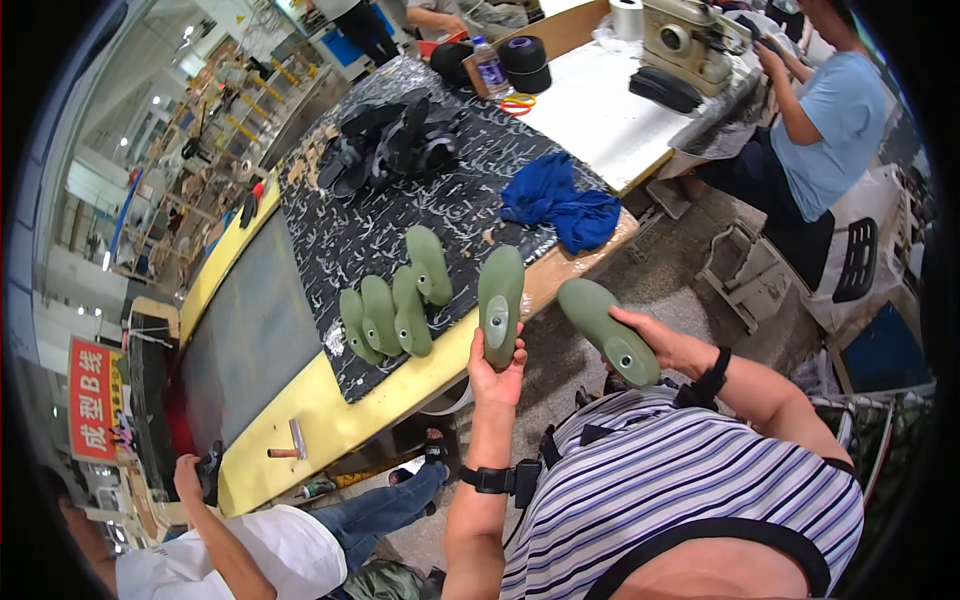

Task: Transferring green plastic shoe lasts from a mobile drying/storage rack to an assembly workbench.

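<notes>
On my feed both hands are occupied, each closed on one green shoe form. The left hand (497,372) grips the first green form (500,290) by its near end, fingers curled round the sides, and I see it standing nearly upright in the view at the near edge of the desk (345,425). The right hand (665,340) has the second green form (590,310) from its right side, thumb along the top; this one tilts, its far end leaning left, and the two forms are apart. Each shows me a dark round hole toward its near end.

Left of the left hand, four more green forms (380,315) lie close together on a black patterned sheet (480,195), three in a row and one a little farther to the right. Beyond them I have a heap of black straps or sandals (390,145), and to its right a crumpled blue cloth (562,205). Farther still are a bottle (489,66), a dark thread cone (526,65) and scissors (518,103) with bright handles. A hammer (296,440) lies on the yellow near strip at left. Far right, a person in light blue (828,135) sits near a sewing machine (685,45).
</notes>
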Motion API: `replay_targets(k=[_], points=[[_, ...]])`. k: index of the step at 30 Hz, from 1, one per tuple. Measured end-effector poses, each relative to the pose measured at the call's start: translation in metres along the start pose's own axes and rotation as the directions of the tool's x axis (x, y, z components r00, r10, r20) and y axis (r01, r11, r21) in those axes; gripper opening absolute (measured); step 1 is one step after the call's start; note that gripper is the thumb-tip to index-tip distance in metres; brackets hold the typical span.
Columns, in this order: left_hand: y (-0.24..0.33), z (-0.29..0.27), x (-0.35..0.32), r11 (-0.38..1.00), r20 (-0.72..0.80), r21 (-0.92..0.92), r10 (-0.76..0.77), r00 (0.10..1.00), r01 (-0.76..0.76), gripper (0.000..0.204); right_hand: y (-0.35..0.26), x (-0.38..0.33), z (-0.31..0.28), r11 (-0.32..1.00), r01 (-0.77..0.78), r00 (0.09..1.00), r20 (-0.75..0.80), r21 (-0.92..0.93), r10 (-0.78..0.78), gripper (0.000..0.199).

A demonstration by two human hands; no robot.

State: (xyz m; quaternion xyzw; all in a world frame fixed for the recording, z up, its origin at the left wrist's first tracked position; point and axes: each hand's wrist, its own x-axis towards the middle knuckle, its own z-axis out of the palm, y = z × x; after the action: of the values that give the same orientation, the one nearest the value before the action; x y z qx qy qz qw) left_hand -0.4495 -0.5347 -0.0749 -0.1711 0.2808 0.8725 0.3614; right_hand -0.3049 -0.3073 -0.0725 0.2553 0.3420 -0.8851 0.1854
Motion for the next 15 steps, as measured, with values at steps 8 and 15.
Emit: replay_targets(k=[8,15], points=[[0.025,-0.008,0.086,0.982,-0.094,-0.066,0.168,0.981,-0.175,0.045,-0.077,0.162,0.043,0.994,-0.107,0.991,0.075,-0.001,0.107,0.056],[0.061,-0.018,0.117,0.762,-0.362,0.633,0.133,0.922,0.139,0.053,-0.139,0.22,0.022,0.706,-0.271,0.914,0.056,-0.654,0.402,0.062]])
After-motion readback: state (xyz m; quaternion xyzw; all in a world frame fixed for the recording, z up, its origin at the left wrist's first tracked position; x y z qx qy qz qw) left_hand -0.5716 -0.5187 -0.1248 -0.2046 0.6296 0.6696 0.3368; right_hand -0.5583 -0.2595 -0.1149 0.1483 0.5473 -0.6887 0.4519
